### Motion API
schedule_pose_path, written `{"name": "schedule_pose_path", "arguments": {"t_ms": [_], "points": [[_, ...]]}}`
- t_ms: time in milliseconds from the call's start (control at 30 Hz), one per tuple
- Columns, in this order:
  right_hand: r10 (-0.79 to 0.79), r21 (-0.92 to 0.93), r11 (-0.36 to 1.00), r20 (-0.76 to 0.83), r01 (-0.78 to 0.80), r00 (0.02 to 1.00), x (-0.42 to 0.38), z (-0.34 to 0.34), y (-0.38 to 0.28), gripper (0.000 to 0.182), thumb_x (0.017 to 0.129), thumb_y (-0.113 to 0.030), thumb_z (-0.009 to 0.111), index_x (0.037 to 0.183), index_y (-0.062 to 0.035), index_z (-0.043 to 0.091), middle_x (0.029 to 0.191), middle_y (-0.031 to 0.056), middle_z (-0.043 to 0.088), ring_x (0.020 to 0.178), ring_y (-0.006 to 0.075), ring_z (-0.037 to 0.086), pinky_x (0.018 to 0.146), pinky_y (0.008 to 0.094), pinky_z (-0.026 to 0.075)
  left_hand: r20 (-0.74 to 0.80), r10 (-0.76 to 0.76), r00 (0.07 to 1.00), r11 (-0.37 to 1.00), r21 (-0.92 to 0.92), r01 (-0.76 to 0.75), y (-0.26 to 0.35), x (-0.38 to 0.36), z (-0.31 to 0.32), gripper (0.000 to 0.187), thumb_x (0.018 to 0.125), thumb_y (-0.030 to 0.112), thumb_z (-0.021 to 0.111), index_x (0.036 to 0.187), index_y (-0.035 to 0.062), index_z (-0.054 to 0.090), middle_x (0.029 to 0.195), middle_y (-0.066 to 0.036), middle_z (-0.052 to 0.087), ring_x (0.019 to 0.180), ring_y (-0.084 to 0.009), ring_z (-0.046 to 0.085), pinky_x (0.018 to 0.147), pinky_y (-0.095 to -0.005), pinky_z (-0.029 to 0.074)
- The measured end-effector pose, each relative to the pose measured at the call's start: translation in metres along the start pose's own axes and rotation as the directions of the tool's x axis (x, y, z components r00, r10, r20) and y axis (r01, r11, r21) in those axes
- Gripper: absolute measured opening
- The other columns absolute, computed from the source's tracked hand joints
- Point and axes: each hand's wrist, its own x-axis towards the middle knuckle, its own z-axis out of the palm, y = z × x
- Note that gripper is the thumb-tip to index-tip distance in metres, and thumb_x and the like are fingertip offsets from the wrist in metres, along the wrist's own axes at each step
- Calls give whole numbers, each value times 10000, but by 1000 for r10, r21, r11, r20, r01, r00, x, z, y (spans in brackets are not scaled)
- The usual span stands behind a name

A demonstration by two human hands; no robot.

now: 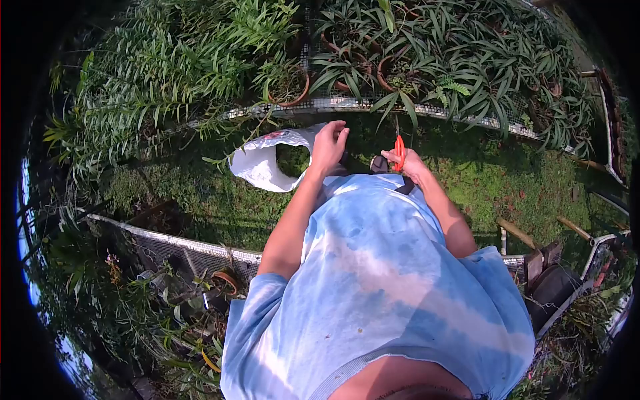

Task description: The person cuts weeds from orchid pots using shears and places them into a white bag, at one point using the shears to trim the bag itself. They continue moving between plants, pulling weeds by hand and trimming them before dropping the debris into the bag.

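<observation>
Orange-handled scissors (pixel 399 152) are in my right hand (pixel 410 164), with their thin blades pointing away toward the plant bench. My left hand (pixel 329 146) is raised beside the rim of an open white sack (pixel 257 167), its fingers curled; whether it grips the sack's edge or something small cannot be made out. The sack hangs at my left forearm, with its mouth facing up and dark inside. Both hands are in front of my blue and white shirt.
Potted long-leaved plants (pixel 427 60) crowd a mesh bench with a pale edge (pixel 347 104) ahead. Mossy ground (pixel 493 180) lies below. Behind me are another mesh bench (pixel 180 241), a clay pot (pixel 225 281), wooden sticks (pixel 517 233) and a dark container (pixel 553 293).
</observation>
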Motion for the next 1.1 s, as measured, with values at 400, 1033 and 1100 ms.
{"name": "schedule_pose_path", "arguments": {"t_ms": [400,1033,1100], "points": [[-154,157,963,-351,220,924,-52,40,-8,325,832,-333,860,889,-91,651,806,-45,596,726,54,571,656,226,479,421,428,800,606,523,-599,19,202,60,467,991,294,540,1412,93,538,1412,-158,571,1324,-364,508,1098,-492,421],[-85,223,951,-472,212,877,-62,37,14,378,835,-404,846,974,-106,660,877,-48,638,791,69,601,722,259,501,330,286,899,911,198,-363,36,226,17,232,932,199,676,1096,59,763,937,-193,749,849,-309,734,815,-387,564],[-96,214,953,-457,214,885,-59,36,12,368,855,-385,832,1020,-106,657,857,-59,615,785,65,588,711,258,494,333,263,905,936,138,-323,46,220,5,237,932,188,703,1111,43,758,932,-154,761,812,-228,726,787,-344,563]]}}
